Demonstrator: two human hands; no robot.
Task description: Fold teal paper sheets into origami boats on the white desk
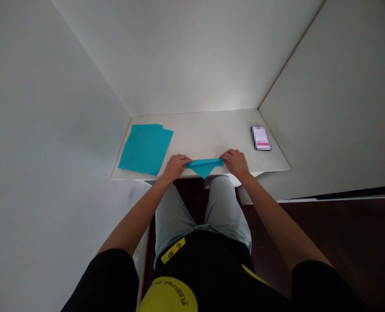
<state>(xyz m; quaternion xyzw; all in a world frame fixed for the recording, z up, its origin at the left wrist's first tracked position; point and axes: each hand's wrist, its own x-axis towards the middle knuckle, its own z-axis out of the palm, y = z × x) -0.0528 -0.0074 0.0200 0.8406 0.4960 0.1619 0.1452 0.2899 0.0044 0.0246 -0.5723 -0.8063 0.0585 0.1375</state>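
Observation:
A folded sheet of turquoise paper (205,166) lies at the front edge of the white table, a long band across its top and a triangular point hanging toward me. My left hand (177,165) pinches its left end, fingers closed. At the opposite end, my right hand (235,162) grips the paper between thumb and fingers. The band is stretched level between both hands. To the left of my left hand, flat turquoise sheets (145,149) overlap one another, apart from the hand.
The narrow white table (208,130) is closed in by a white wall behind and panels at left and right. A phone (261,138), its screen blurred out, rests near the right side. My legs are under the front edge.

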